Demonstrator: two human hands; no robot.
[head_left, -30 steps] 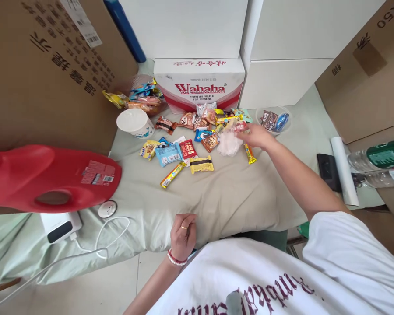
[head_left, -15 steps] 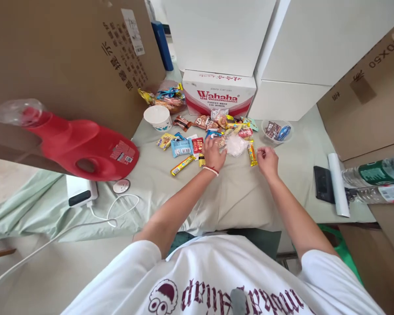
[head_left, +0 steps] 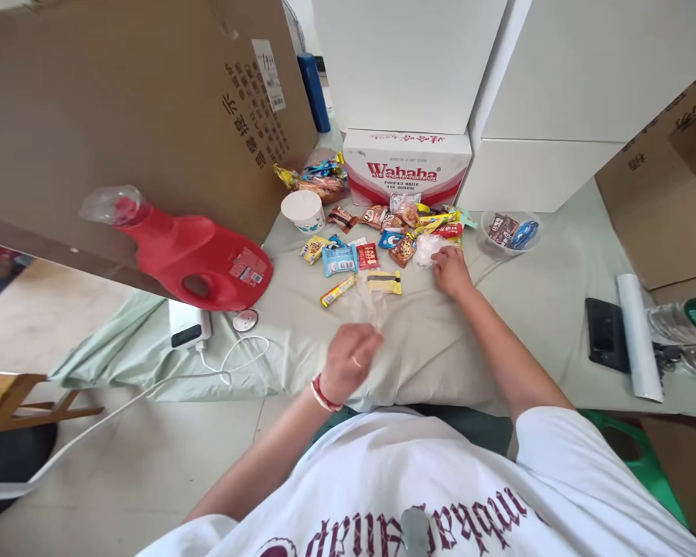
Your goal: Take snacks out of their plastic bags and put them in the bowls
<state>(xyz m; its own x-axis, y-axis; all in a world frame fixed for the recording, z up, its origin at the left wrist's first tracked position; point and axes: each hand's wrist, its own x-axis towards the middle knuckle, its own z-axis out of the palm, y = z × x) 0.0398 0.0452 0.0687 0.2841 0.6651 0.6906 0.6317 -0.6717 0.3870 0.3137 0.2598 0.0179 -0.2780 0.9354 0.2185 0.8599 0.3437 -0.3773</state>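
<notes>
Clear bag (head_left: 366, 302) upright in left hand (head_left: 348, 360)

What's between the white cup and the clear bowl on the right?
Head view: a spread of snack packets on the green cloth, between white cup and clear bowl; a crumpled clear wrapper lies at its right end, touched by the right hand.

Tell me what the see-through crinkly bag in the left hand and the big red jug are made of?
The see-through crinkly bag in the left hand looks like thin plastic film: clear, wrinkled, faintly glossy. The big red jug seems hard moulded plastic: smooth, slightly shiny, with a cut-through handle.
</notes>
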